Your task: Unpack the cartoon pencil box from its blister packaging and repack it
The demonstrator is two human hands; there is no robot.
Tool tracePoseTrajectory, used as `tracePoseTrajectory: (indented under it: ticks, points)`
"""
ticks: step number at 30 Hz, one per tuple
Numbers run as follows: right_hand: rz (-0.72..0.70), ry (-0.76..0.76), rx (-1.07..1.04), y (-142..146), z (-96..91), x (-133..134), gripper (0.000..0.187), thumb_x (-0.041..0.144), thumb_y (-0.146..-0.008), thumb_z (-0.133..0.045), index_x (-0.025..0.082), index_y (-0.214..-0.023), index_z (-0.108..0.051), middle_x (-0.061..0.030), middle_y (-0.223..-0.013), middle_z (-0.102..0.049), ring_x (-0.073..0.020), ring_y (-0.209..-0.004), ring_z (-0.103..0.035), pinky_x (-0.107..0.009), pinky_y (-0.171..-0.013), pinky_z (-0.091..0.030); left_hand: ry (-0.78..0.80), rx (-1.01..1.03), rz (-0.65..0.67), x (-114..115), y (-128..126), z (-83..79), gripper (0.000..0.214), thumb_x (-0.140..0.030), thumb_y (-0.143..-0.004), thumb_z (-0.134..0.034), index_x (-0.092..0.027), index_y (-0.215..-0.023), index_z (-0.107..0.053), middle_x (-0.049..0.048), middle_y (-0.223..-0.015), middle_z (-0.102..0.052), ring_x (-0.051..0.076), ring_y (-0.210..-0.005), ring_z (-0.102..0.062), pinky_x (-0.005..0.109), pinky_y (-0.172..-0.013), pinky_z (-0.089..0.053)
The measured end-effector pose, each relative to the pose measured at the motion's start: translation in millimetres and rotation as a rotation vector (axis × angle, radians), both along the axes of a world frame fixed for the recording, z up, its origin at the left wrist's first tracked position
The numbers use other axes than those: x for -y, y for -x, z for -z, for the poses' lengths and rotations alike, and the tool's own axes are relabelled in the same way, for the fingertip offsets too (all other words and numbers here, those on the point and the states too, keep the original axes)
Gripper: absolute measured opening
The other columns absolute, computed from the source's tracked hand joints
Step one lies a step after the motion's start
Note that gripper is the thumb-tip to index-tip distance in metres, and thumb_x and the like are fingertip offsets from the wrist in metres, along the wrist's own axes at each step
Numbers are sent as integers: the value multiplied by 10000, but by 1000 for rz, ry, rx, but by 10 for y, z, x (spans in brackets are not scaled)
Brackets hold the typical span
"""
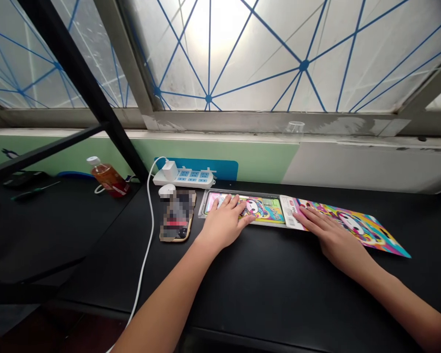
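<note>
A clear plastic tray [270, 215] with a colourful cartoon print lies on the black table near the wall. My left hand [226, 223] rests flat on its left part, fingers stretched out. A colourful cartoon card sheet [367, 228] sticks out of the tray's right end and lies flat on the table. My right hand [329, 233] lies on the sheet's left part, fingers extended and pressed down. Neither hand grips anything.
A phone [176, 223] lies left of the tray, with a white earbud case [166, 189] behind it. A white power strip [185, 177] with a charger and a cable [145, 255] sits by the wall. A bottle of orange drink [108, 177] lies further left. A black frame post [91, 93] slants across the window.
</note>
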State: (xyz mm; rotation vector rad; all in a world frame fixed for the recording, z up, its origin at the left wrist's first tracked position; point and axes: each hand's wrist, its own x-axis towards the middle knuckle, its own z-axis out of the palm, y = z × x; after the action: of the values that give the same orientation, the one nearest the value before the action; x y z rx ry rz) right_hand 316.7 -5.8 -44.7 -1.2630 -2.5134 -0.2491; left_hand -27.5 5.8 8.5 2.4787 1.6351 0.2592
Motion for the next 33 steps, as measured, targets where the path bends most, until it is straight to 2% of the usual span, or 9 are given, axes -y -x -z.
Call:
tracePoseTrajectory:
  ticks: [4,6,12,15,19,23,27,30,33]
  points:
    - [217,-125,-110,-129,-178,127,858,-6,-853,-366,368,-1610,-217,-7,-1610,-399,-346,-1386,-496,-571,-1118,-452,-30,-19,-21,-14,38,-17,527,-529,-1062,-305,-269,-1485,-479,67,-1616,-399,307,-1512,-306,574,-1179,-303]
    - [214,-174,-137,-1,-311,224,847,9,-859,-375,373,-1608,-224,10,-1622,-369,-348,-1393,-486,-574,-1149,-418,-48,-17,-16,-24,53,-23,491,-485,-1073,-291,-281,-1464,-505,60,-1600,-428,305,-1494,-339,563,-1161,-326]
    - [-168,-84,21,922,-380,875,843,10,-850,-383,251,-1630,-174,-66,-1527,-508,-271,-1393,-499,-468,-1103,-491,-131,5,-10,-72,59,-9,426,-395,-1078,-308,-291,-1380,-590,28,-1512,-548,282,-1364,-475,504,-1091,-376]
    - [-320,-47,138,1382,-261,1090,644,130,-901,-395,153,-1544,-410,-120,-1483,-554,-311,-1348,-546,-465,-1018,-562,-191,8,-17,-68,29,9,397,-406,-1068,-354,-284,-1336,-619,38,-1471,-584,285,-1309,-500,489,-1059,-386]
    - [-341,72,99,1816,-207,831,507,443,-1001,-404,164,-1372,-608,-149,-1435,-606,-342,-1319,-569,-494,-1010,-559,-238,-25,-12,-26,-16,24,384,-410,-1053,-409,-262,-1348,-605,72,-1456,-585,301,-1296,-501,478,-1029,-403]
    - [-322,185,-77,1967,-269,406,453,493,-1001,-441,258,-1345,-616,-55,-1391,-655,-269,-1312,-572,-478,-1122,-460,-237,-51,4,4,-29,36,410,-415,-1058,-390,-261,-1396,-564,79,-1492,-551,303,-1321,-481,488,-1036,-403]
    - [-376,196,-97,1882,-353,335,354,383,-1007,-460,235,-1273,-640,-56,-1338,-680,-236,-1274,-594,-409,-1115,-460,-223,-62,15,6,-17,53,441,-425,-1066,-349,-254,-1431,-529,79,-1523,-522,298,-1356,-455,500,-1073,-380]
    - [-394,190,-121,1715,-467,304,321,255,-1022,-381,226,-1093,-693,-52,-1085,-762,-212,-1020,-699,-360,-947,-546,-203,-66,19,1,-1,61,456,-422,-1067,-339,-245,-1451,-508,88,-1548,-493,310,-1384,-437,515,-1087,-370]
    - [-274,130,-145,1471,-593,57,373,266,-1033,-345,191,-995,-708,-116,-970,-752,-258,-890,-697,-412,-818,-552,-207,-46,21,-6,19,51,454,-428,-1063,-349,-231,-1433,-524,92,-1532,-511,304,-1401,-423,491,-1099,-371]
